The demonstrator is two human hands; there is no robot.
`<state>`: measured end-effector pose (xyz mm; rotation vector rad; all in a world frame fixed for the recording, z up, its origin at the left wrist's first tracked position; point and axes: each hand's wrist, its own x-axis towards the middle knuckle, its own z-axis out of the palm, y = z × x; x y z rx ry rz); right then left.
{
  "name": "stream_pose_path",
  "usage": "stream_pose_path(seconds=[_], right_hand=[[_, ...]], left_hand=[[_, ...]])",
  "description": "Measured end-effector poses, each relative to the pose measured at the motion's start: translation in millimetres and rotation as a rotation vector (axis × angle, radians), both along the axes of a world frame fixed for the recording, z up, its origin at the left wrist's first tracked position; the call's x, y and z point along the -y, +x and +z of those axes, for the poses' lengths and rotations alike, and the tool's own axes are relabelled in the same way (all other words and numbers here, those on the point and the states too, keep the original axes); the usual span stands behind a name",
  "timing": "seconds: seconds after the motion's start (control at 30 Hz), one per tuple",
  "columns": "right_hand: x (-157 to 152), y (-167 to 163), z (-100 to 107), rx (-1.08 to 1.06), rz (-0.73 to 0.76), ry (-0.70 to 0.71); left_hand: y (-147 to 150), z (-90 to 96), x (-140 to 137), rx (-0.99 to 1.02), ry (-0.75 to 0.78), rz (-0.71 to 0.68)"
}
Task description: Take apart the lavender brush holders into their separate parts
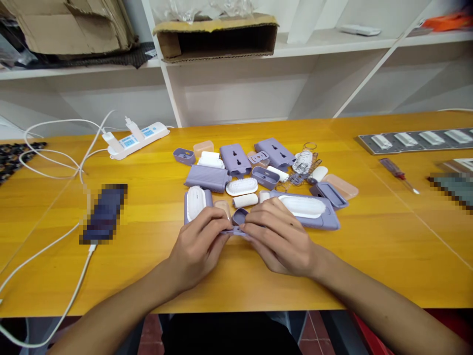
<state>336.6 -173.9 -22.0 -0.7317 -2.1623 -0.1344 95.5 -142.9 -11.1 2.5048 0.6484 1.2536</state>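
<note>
Between both hands is a small flat purple plastic part (237,230), mostly covered by the fingers. My left hand (201,244) pinches its left end, and my right hand (281,236) pinches the right end. Just behind the fingertips sits a small purple cup-shaped piece (240,216). A purple piece with a white bristle pad (196,203) lies beyond my left hand. Past my right hand is a long purple brush body (327,214) with a white oval pad (305,206). A white roller-like cylinder (245,200) and a white bristled oval (241,187) lie farther back.
Purple housings (235,159), clear orange covers (343,186) and thin wire-like pieces (303,165) lie behind the hands. A phone (104,213) charges at left near a power strip (138,140). At right are a screwdriver (399,175) and a panel strip (417,140). Shelves hold a cardboard box (216,42).
</note>
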Motion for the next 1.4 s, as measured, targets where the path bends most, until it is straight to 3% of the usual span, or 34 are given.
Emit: stream_pose_path(seconds=[0.23,0.47,0.9,1.03,1.23,1.4], right_hand=[[-3.9,4.2,1.8,-0.094,-0.024,0.04],[-5.4,3.5,4.6,-0.116,-0.017,0.082],[-5.2,-3.4,4.0,-0.37,0.029,-0.057],[-5.4,2.3,3.3,-0.457,-0.039,-0.076],[-12.7,17.5,3.8,-0.513,-0.235,0.003],[-17.7,29.9,11.1,-0.453,-0.278,0.115]], left_hand=[[-2.7,-0.4,-3.2,0.146,-0.013,0.02],[-4.3,3.8,-2.9,0.151,0.029,0.043],[-4.9,1.2,-2.1,0.139,0.051,0.032],[-3.3,-2.3,-2.5,0.141,0.039,0.053],[-5.7,-1.3,-5.3,0.155,0.048,0.098],[-7.6,2.9,-6.3,0.141,0.059,0.127]])
